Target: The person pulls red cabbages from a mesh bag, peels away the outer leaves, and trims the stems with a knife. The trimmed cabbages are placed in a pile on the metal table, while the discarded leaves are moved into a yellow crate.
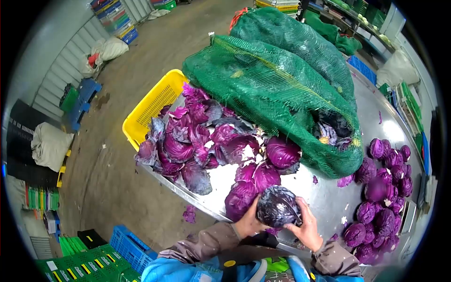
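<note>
Head view: left grip (249, 223), right grip (308, 228) cupped round dark cabbage (277, 206); far green mesh sack (268, 84) holds cabbages (339, 121); yellow crate (149, 109) left, beside leaves (179, 146).

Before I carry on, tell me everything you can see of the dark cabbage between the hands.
The dark cabbage is a rounded head, blackish purple and slightly glossy, its outer leaf crossed by paler veins. It looks whole on the visible side; the underside is hidden. The left hand grips its left side, the right hand its right. It is at the near edge of the metal table; whether it rests there is unclear.
</note>
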A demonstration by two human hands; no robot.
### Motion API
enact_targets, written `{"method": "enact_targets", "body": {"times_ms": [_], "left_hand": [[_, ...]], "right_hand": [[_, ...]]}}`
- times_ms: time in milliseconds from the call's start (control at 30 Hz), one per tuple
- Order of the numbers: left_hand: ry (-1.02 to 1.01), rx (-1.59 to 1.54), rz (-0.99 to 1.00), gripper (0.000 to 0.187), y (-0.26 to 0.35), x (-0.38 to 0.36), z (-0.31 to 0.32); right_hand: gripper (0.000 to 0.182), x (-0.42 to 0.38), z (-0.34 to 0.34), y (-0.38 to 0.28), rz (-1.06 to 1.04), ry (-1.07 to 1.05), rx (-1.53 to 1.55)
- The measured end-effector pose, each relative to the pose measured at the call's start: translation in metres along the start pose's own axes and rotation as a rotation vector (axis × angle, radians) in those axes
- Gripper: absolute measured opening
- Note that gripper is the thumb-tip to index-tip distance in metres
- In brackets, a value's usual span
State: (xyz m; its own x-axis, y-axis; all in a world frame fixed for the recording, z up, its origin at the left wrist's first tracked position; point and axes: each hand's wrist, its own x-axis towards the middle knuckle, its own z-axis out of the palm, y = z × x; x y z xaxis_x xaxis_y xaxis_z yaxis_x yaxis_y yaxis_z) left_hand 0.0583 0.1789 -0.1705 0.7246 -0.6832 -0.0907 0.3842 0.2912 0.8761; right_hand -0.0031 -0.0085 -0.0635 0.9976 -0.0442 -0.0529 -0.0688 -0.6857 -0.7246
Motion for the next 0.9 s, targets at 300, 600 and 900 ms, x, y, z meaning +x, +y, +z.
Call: {"method": "enact_targets", "body": {"times_ms": [300,600,900], "left_hand": [[0.303,-0.519,-0.217,0.065,0.079,0.059,-0.15],[0.302,0.904,-0.071,0.108,0.111,0.015,-0.112],[0.398,0.751,-0.093,0.099,0.097,0.003,-0.117]], "right_hand": [[0.069,0.14,0.096,-0.008,-0.219,0.177,0.116],[0.071,0.116,0.091,-0.026,0.128,-0.082,0.691],[0.027,0.091,0.056,-0.02,-0.282,-0.088,-0.101]]}}
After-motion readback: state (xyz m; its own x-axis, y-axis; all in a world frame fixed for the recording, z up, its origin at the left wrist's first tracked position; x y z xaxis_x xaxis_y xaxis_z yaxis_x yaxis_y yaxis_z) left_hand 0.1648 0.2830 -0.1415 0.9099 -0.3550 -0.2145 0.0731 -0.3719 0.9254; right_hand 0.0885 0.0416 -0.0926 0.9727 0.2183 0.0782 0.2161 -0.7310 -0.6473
